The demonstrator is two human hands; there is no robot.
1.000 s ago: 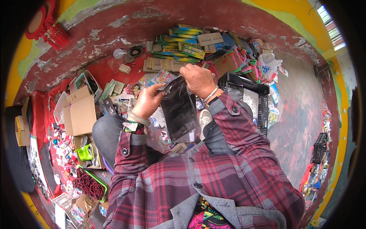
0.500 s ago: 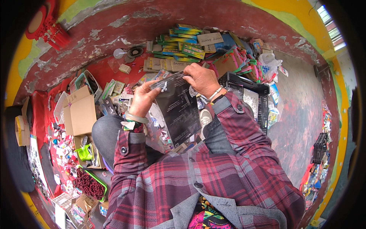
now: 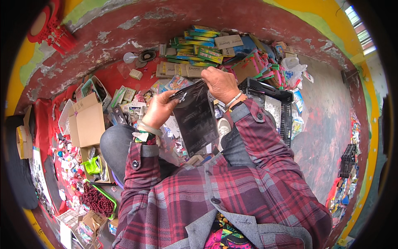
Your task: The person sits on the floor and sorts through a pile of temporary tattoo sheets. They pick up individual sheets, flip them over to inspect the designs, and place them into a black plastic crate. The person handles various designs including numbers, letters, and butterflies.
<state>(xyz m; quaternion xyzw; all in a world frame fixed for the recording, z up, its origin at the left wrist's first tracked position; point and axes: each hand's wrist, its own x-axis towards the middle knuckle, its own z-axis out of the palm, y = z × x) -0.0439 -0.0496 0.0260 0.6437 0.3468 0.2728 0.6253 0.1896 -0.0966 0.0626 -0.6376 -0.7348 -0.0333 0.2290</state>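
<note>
A flat black plastic packet [image 3: 195,122] with faint pale print hangs in front of me, its lower end above my lap. My left hand [image 3: 158,110] pinches its upper left corner between thumb and fingers, beside a small whitish mark. At the upper right corner, my right hand [image 3: 222,85] is closed on the edge, fingertips partly hidden behind the knuckles. Just right of that wrist stands a black plastic crate [image 3: 286,98] with a pale sheet in it. Small packaged goods lie beneath and behind the packet.
Yellow, green and blue boxes [image 3: 201,43] are stacked by the far wall, near brown cartons [image 3: 194,71]. An open cardboard box [image 3: 88,124] and white baskets [image 3: 107,99] stand at left. Dark red beads fill a green tray [image 3: 113,202]. Mixed small goods line the right wall.
The packet has tilted and shifted slightly, and its top edge is lower at the left. My left hand has moved a little down; my right hand has barely moved.
</note>
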